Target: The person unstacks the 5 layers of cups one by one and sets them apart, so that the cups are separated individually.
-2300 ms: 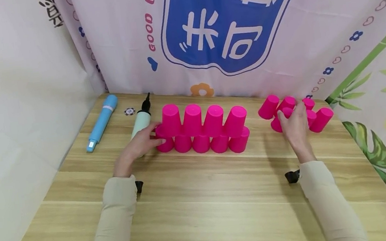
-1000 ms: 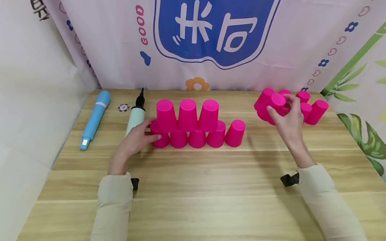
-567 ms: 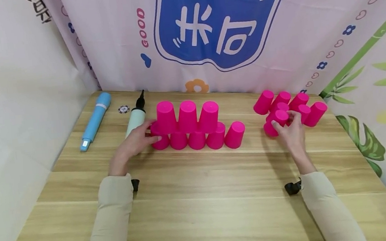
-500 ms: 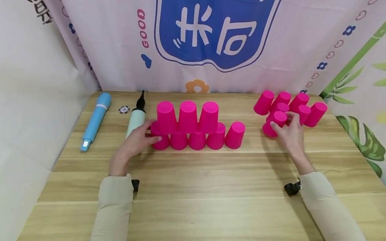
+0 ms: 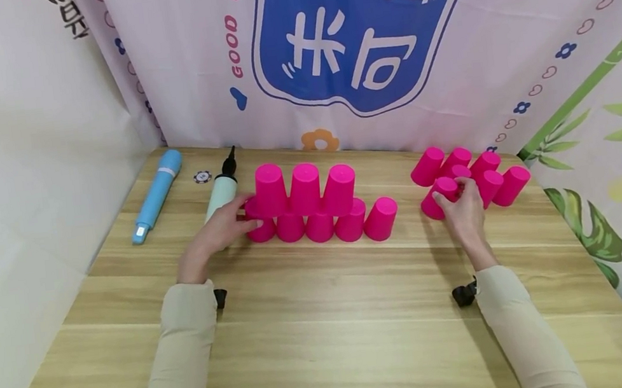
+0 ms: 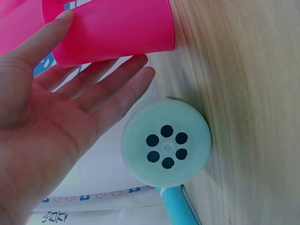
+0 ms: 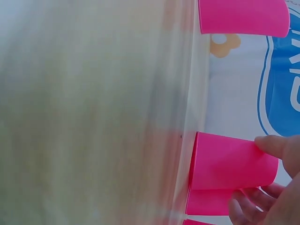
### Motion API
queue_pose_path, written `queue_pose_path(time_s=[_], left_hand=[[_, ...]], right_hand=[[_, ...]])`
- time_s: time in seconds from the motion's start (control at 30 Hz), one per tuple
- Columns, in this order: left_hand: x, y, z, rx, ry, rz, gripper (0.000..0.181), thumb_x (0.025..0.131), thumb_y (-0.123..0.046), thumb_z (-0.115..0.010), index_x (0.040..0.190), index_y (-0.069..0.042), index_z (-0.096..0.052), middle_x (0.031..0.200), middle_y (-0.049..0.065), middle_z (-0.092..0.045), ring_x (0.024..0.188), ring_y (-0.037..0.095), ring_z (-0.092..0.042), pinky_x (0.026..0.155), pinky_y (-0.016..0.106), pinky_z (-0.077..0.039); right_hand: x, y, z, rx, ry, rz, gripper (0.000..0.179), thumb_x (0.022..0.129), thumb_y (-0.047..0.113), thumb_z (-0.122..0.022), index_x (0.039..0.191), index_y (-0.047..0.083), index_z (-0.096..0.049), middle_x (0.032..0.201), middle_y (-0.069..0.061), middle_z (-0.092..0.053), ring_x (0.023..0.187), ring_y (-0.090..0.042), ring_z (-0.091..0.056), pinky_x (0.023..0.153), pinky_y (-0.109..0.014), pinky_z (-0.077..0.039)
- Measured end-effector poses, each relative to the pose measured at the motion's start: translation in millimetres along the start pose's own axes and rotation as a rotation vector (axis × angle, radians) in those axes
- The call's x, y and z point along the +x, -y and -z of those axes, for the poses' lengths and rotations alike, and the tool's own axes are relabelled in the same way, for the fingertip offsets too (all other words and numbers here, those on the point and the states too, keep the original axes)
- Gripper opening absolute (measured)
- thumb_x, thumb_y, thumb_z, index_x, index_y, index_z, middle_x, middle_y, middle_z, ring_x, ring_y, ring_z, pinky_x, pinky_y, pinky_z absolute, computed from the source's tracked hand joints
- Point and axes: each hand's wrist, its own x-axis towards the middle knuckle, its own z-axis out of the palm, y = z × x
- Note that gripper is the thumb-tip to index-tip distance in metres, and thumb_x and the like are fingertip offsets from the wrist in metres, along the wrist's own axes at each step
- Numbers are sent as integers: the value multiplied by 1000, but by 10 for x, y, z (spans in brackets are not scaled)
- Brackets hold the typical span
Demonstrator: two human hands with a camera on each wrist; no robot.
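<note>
Pink cups stand upside down in two tiers: a bottom row of several, and three upper cups bridging them. My left hand surrounds the leftmost bottom cup, its thumb against the front; in the left wrist view the fingers lie straight along a pink cup. At the right, my right hand pinches an inverted pink cup between thumb and fingers, at the front left of a loose group of cups. In the right wrist view the rim of that cup is right at the table surface.
Behind my left hand lies a pale green hand pump with a black nozzle. Left of it are a blue tube-shaped tool and a poker chip. A printed curtain hangs along the table's back edge.
The rightmost cup of the upper row has left the tower, and my right hand has brought a cup down at the right group, shifting slightly left. My left hand stays at the end cup.
</note>
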Motion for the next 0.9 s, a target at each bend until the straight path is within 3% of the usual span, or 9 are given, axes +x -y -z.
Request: queue_pose_path(time_s=[0.13, 0.23, 0.37, 0.43, 0.53, 0.67, 0.8, 0.9], left_hand=[[3, -3, -5, -6, 2, 1, 62, 95, -15, -62, 146, 3, -31, 138, 25, -47, 122, 41, -49, 100, 50, -44], [3, -4, -12, -7, 6, -3, 63, 95, -16, -62, 146, 3, -31, 138, 25, -47, 122, 41, -49, 100, 49, -45], [-6, -9, -5, -4, 2, 5, 63, 94, -16, -62, 146, 2, -31, 138, 25, -47, 122, 41, -50, 100, 49, -45], [-12, -14, 4, -6, 0, 14, 63, 94, -15, -62, 146, 1, -31, 138, 24, -47, 122, 41, -50, 100, 49, -45], [-16, -17, 19, -14, 2, 19, 63, 94, -15, -62, 147, 1, -30, 138, 24, -47, 122, 41, -50, 99, 49, -46], [-15, -12, 31, -22, 6, 22, 63, 94, -14, -62, 147, 0, -30, 138, 24, -47, 122, 41, -50, 99, 49, -46], [-8, -11, 27, -18, 8, 20, 63, 94, -15, -62, 147, 1, -30, 138, 24, -47, 123, 41, -49, 100, 49, -45], [1, -8, 6, -22, 11, 7, 63, 94, -15, -62, 147, 2, -30, 138, 24, -47, 122, 41, -49, 100, 50, -45]], right_hand=[[3, -15, 7, -19, -4, 10, 63, 90, 27, -69, 140, 2, -38, 131, -20, -47, 118, -34, -47, 100, -48, -41], [-51, 27, 3, -32, -59, 59, 64, 89, 26, -69, 140, 4, -39, 133, -21, -46, 120, -36, -44, 101, -51, -38], [-161, 248, -28, 24, -154, 243, 56, 89, 22, -70, 135, 2, -45, 130, -20, -48, 117, -37, -42, 97, -51, -37], [-224, 431, -47, 97, -161, 361, 51, 89, 18, -70, 132, -1, -49, 127, -19, -51, 114, -34, -44, 93, -45, -38], [-332, 756, -79, 211, -96, 491, 45, 90, 15, -68, 128, -2, -52, 121, -17, -54, 109, -29, -48, 89, -41, -41], [-463, 1184, -150, 307, 67, 601, 47, 89, 15, -69, 130, 0, -52, 124, -16, -54, 113, -29, -51, 91, -46, -44], [-540, 1469, -272, 257, 283, 608, 62, 87, 27, -73, 138, 4, -46, 134, -13, -50, 122, -31, -46, 97, -48, -43], [-580, 1552, -372, 190, 371, 575, 69, 85, 33, -74, 140, 7, -43, 135, -10, -49, 122, -28, -46, 98, -46, -43]])
